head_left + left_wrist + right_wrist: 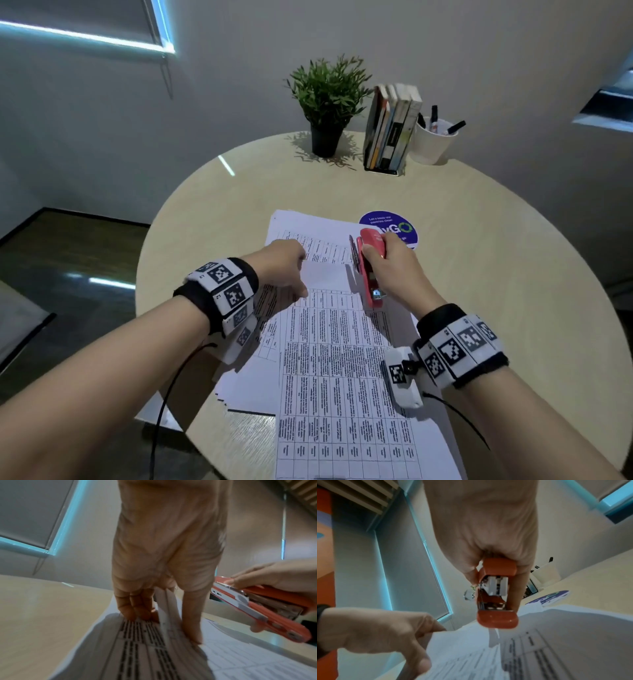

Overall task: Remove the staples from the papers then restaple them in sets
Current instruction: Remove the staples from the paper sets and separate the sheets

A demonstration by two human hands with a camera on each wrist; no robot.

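Observation:
Printed papers [342, 370] with tables lie in overlapping piles on the round table [479, 274]. My left hand [284, 267] grips a folded-back bunch of sheets [167, 609] between thumb and curled fingers, lifting their top part off the pile. My right hand [390, 263] holds a red stapler [370, 270] just right of the folded sheets, its nose pointing away from me and its rear end near the paper. In the right wrist view the stapler [496, 595] hangs just above the papers [556, 642]. The stapler [260, 608] also shows beside my left hand [163, 574].
A round blue sticker [394, 224] lies on the table beyond the stapler. At the far edge stand a potted plant [327, 109], a row of books [390, 130] and a white cup of markers [431, 137]. The table's left edge drops to dark floor.

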